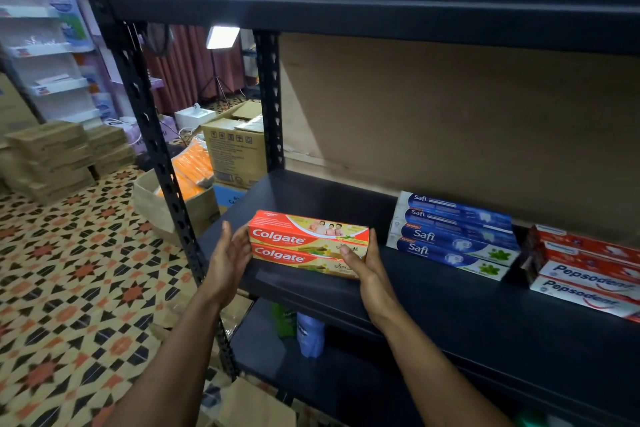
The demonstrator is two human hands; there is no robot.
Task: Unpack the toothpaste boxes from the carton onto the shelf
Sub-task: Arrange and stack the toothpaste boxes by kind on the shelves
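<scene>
Placing step in hand: two red toothpaste boxes [308, 244], stacked one on the other, resting on the dark shelf [311, 194] near its front left corner. Left hand [228, 253] flat against the left end of the stack, right hand [360, 262] clamped on the right end, thumb on the front face. Blue boxes [453, 234] and red-and-white boxes [585, 270] already in place further right. Next, probably: squaring the stack, letting go, then reaching for more. Source carton not clearly identifiable here.
</scene>
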